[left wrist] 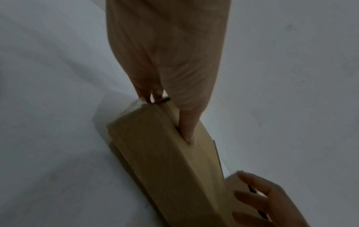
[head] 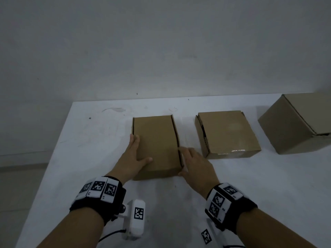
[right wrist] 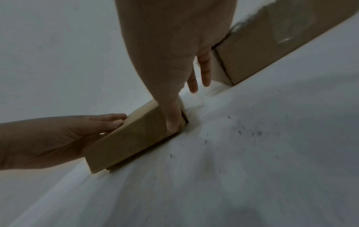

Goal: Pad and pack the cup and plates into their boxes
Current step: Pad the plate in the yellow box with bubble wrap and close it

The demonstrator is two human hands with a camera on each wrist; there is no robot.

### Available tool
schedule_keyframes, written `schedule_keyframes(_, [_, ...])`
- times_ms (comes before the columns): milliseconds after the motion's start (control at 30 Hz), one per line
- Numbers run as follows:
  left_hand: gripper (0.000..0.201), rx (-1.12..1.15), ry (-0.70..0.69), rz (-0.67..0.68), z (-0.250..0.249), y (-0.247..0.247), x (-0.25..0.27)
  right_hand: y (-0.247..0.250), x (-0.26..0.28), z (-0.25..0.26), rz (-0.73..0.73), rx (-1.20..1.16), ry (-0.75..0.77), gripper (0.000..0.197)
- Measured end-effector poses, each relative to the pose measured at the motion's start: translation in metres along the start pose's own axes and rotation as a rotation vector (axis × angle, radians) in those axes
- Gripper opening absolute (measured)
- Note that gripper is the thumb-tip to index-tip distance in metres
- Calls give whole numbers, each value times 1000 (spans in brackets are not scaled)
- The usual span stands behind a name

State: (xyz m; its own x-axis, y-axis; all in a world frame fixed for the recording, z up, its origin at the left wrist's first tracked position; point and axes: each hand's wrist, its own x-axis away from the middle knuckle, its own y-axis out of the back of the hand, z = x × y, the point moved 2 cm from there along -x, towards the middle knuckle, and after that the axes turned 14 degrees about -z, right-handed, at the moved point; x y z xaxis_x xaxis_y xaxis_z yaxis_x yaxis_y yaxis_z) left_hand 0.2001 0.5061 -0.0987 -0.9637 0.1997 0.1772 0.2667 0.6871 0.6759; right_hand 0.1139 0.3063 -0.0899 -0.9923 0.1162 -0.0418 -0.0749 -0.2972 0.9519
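Note:
A shut brown cardboard box (head: 157,145) lies on the white table (head: 86,154) in front of me. My left hand (head: 137,151) lies along the box's left side with straight fingers, its thumb (left wrist: 187,130) resting on the lid. My right hand (head: 189,160) is at the box's right near corner, fingers straight along the right side and thumb (right wrist: 172,121) against the near face. The left wrist view shows the same box (left wrist: 165,153), and the right wrist view shows its near face (right wrist: 132,138). No cup or plate is in view.
A second shut box (head: 227,131) with clear tape on its front stands just right of my right hand. A larger box (head: 300,122) stands at the far right. A plain wall rises behind the table, and the table's left edge (head: 48,170) is close.

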Motion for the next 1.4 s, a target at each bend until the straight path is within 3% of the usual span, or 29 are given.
schedule_keyframes(67, [81,191,65,-29,7,9,3,4,-5,5,27,22,144,108])
schedule_keyframes(100, [71,344,142,-69,12,13,6,5,-8,8,53,63,235,115])
schedule_keyframes(200, [41,658,428,-202,30,25,14,-4,-24,15,130,179,412,109])
schedule_keyframes(300, [30,618,586,-118,39,31,24,-18,-32,16,207,233,415,88])
schedule_keyframes(400, [14,551,553,17,43,32,32,-27,-33,14,194,271,414,81])
schedule_keyframes(467, [8,566,541,16,45,30,34,-29,-32,14,202,266,412,79])
schedule_keyframes(667, [8,444,574,64,45,20,32,-30,-32,16,220,255,386,80])
schedule_keyframes(867, [14,334,581,315,32,21,38,-31,-31,15,209,245,381,80])
schedule_keyframes(967, [14,297,571,274,29,25,33,-32,-31,15,213,260,384,80])
schedule_keyframes(1100, [11,255,512,322,30,31,29,-32,-31,15,209,241,382,81])
schedule_keyframes(1167, [11,222,444,312,33,31,28,-32,-30,15,207,232,380,81])
schedule_keyframes(1300, [12,141,295,137,40,32,24,-32,-30,16,208,240,386,80])
schedule_keyframes(1400, [16,33,164,120,41,33,23,-31,-30,16,209,222,379,80])
